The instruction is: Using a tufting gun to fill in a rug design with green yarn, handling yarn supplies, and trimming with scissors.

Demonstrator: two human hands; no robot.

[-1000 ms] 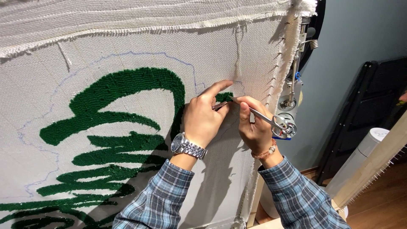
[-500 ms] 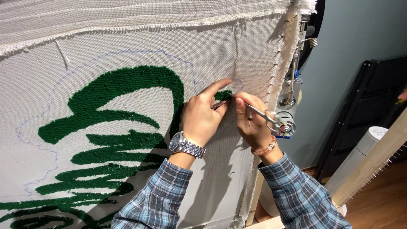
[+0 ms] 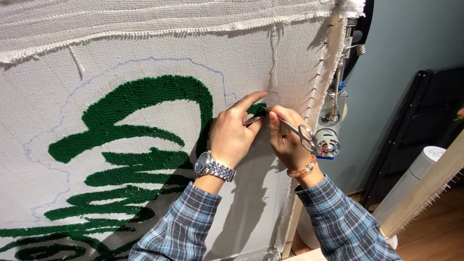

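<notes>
My left hand [image 3: 232, 137] lies flat-ish on the stretched backing cloth [image 3: 145, 53], index finger pointing up and right along the weave, thumb and the other fingers bunched together near the tip of the small scissors [image 3: 285, 129]; whether they pinch a strand of yarn there I cannot tell, the spot is too small; my right hand [image 3: 290, 145] has its fingers clamped on the scissors, thumb pressed along the shank, the ring handles hanging out to the right beside the little motor [image 3: 327, 145] on the frame; the blades look nearly together, their points hidden behind my left fingers; the green tufted patch [image 3: 260, 107] I work at sits just above both thumbs, touching my left index finger, at the right end of the big green tufted shape [image 3: 140, 104], just left of the laced edge of the cloth [image 3: 319, 82]; what could go wrong, as I judge it: the points lie against the weave, so a tilt inward could nick the backing and open a hole under tension; a snip too deep could leave a bald dip in the pile; my left fingertips sit right at the blades, so a slip could catch skin; the wristwatch [image 3: 212, 166] could drag on the tufts below
</notes>
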